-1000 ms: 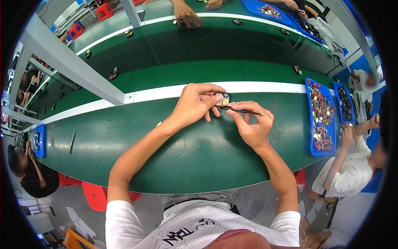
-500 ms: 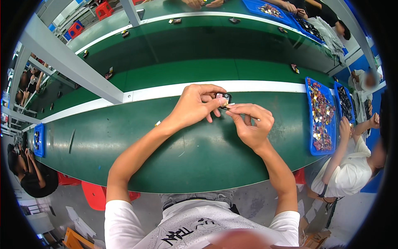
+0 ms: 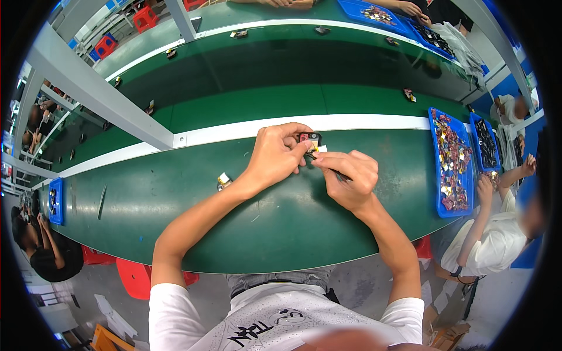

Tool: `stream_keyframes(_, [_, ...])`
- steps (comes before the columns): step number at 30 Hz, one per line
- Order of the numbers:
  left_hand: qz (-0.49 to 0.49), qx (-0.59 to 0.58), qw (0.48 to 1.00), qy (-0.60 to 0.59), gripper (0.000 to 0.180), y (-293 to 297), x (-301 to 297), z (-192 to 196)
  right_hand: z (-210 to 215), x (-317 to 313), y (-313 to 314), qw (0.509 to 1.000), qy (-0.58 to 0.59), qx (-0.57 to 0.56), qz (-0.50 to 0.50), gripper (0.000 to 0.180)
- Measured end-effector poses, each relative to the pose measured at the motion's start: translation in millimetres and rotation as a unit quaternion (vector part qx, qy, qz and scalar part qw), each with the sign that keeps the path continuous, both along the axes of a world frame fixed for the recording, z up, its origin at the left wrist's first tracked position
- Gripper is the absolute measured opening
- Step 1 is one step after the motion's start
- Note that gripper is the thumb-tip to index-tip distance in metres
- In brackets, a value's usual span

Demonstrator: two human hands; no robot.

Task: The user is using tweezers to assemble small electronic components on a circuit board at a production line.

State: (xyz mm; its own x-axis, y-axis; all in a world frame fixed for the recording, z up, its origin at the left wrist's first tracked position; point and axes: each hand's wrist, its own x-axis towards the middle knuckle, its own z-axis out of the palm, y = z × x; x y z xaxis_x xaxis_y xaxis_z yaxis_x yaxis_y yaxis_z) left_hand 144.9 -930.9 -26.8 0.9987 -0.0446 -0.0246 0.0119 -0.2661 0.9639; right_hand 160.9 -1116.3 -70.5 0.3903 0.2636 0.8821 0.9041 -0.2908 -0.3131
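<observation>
My left hand is closed round a small black-framed electronic unit, holding it above the green bench. Red, pale and yellow parts show inside its frame. My right hand pinches a thin dark stick-like tool, its fingertips meeting the unit's lower edge. What the tool's tip touches is hidden by the fingers. A small white tab sticks out beside those fingertips. Close to my left forearm lies a small part with a white and yellow piece on the bench.
To the right stand a blue tray of red and yellow parts and another blue tray of black pieces, near a co-worker. Beyond the white rail, a green conveyor carries scattered units. A grey post rises at left.
Both hands have shifted slightly left with the unit, and its frame has tilted a little. Units on the conveyor have moved left. More of the white and yellow part shows beside my left forearm.
</observation>
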Motion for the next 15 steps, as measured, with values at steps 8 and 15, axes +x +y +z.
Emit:
stream_keyframes(8, [0.016,0.098,0.993,-0.060,0.018,14.2,32.6,5.2,-0.1,7.6,0.3,0.995,0.079,0.064,-0.010,0.018])
stream_keyframes(15, [0.185,0.194,0.959,-0.094,0.025,150.8,103.9,-7.8,0.0,11.6,-0.3,0.983,0.130,0.132,0.000,0.017])
